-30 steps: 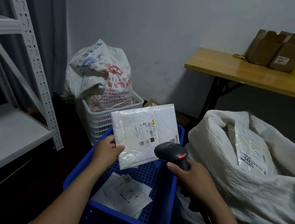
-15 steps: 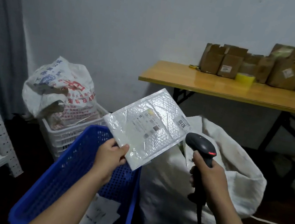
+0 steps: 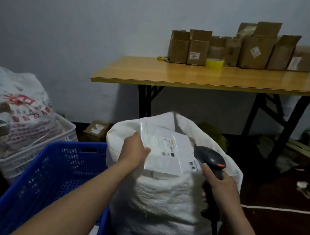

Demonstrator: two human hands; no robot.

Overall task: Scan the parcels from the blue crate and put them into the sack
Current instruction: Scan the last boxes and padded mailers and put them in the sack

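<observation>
Grips the parcel by its left edge with the left hand, thumb on top, fingers curled underneath; holds it over the open mouth of the sack, whether touching the rim or just above it cannot be told; has it near flat, label side up, long axis running roughly left to right with the right end a little nearer; shows a "10.18" sticker at that right edge, turned sideways. Wraps the right hand around the handle of the scanner; carries it head up, aimed forward and left, just beside the right edge of the parcel, a red mark showing on the head.

Differs from 0.5 s ago: then held the parcel up in the air, tipped on 1 corner, over the right rim of the blue crate; now has it lower, flatter and further right, above the sack; 1 s ago had it over the crate with the scanner pointed at the label.

Just left of the sack, against its side, the blue crate; further left, a white basket carrying a printed bag; behind, against the wall, a worktop with a row of cardboard boxes and 1 roll of tape.
</observation>
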